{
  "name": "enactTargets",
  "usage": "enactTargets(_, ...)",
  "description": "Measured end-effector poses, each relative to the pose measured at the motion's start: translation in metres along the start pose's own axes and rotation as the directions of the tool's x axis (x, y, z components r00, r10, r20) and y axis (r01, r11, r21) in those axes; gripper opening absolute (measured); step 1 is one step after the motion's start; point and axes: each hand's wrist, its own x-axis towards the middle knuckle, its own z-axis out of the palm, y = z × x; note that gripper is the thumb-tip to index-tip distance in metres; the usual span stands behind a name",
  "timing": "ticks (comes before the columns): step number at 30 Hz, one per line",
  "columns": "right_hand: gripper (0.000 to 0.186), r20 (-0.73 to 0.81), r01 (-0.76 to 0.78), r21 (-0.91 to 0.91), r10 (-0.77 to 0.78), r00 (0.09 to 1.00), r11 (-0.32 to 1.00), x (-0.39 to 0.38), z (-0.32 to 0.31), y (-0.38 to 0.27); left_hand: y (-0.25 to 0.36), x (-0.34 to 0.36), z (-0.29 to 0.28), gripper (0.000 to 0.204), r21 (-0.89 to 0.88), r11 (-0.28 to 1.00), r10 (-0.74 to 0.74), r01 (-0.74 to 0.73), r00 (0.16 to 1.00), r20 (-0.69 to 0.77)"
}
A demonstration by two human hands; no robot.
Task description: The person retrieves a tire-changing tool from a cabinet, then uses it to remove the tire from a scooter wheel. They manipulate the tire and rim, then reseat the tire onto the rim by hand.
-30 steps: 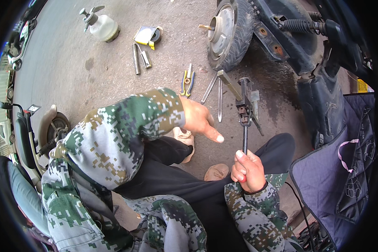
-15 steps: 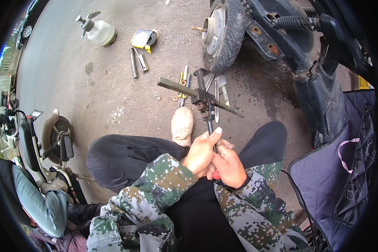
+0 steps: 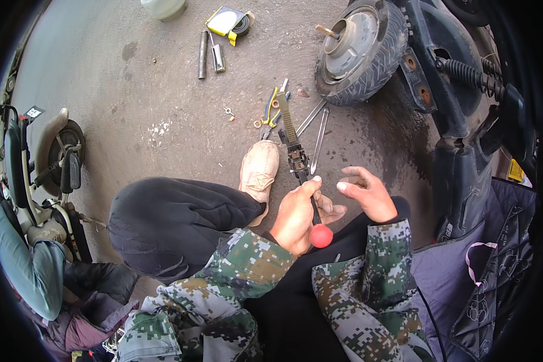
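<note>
My left hand (image 3: 297,217) grips the dark shaft of a metal jack-like tool (image 3: 297,158) with a ridged bar at its top and a red knob (image 3: 321,236) at its lower end. To the right of the shaft, my right hand (image 3: 366,193) is off the tool, fingers apart and slightly curled. Beyond the tool lie yellow-and-blue pliers (image 3: 269,107) and long silver wrenches (image 3: 320,140), with small metal parts (image 3: 229,112) to the left. My left shoe (image 3: 258,172) rests just left of the tool.
A detached-looking scooter wheel (image 3: 353,57) and dark frame (image 3: 452,181) occupy the right. A parked two-wheeler (image 3: 21,175) stands at left. A metal tube (image 3: 203,54), boxed roll (image 3: 224,22) and cloudy container (image 3: 163,6) lie farther off. A purple-grey cover (image 3: 440,271) hangs at lower right.
My right hand has released the shaft and moved up and right. My left hand, which came onto the tool earlier, still holds it. The tool has turned, its ridged bar now pointing away from me.
</note>
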Motion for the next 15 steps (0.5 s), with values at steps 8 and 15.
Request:
enactTargets(8, 0.034, 0.106, -0.246, -0.091, 0.255, 0.961, 0.965, 0.081, 0.020, 0.075, 0.011, -0.021, 0.014, 0.034, -0.157, 0.986, -0.021, 0.058, 0.974, 0.226)
enactTargets(15, 0.040, -0.378, -0.056, -0.553, -0.191, 0.906, 0.831, 0.045, -0.026, 0.026, 0.026, -0.029, 0.014, 0.040, -0.025, 0.998, -0.034, 0.051, 0.893, 0.449)
